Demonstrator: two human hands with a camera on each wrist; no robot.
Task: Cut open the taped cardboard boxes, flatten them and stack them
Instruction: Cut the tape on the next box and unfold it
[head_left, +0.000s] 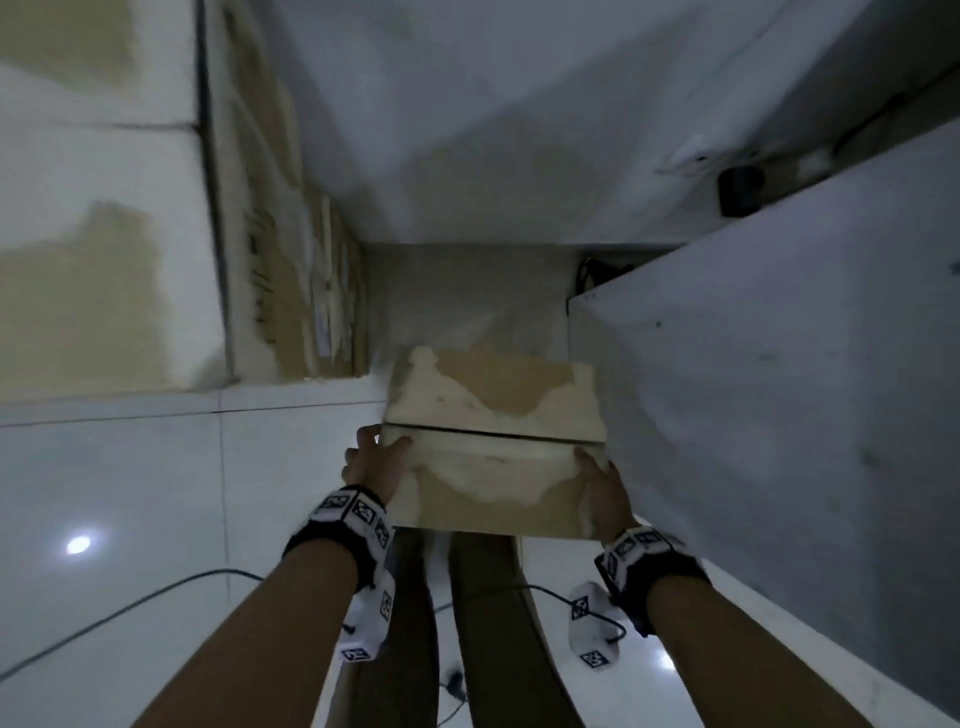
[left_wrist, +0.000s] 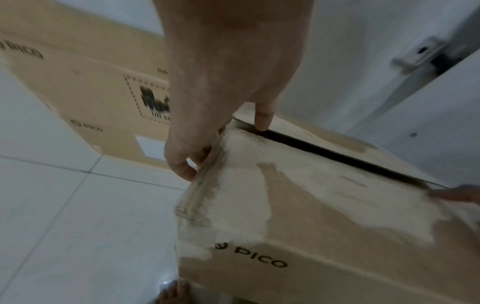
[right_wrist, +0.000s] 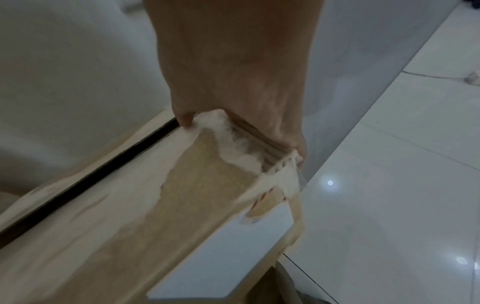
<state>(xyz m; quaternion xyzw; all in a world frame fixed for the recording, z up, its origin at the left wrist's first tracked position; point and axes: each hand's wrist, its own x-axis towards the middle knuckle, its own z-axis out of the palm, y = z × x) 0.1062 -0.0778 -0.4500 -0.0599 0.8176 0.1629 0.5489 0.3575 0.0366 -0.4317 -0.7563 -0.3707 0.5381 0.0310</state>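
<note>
I hold a brown cardboard box (head_left: 493, 410) off the floor between both hands. Its top flaps are closed with a dark open seam (head_left: 493, 431) across the middle, and torn pale patches mark where tape came off. My left hand (head_left: 376, 457) grips the left edge, thumb on top by the seam and fingers down the side (left_wrist: 182, 164). My right hand (head_left: 597, 483) grips the right edge, thumb (right_wrist: 185, 121) at the seam and fingers behind the side. "PICO" (left_wrist: 259, 257) is printed on the near side, and a white label (right_wrist: 226, 261) sits on the right side.
A pile of large brown cartons (head_left: 291, 280) stands against the wall at the left. A white cabinet or door panel (head_left: 779, 389) rises close on the right. Cables (head_left: 130, 608) trail over the glossy white floor tiles. My legs (head_left: 467, 649) are under the box.
</note>
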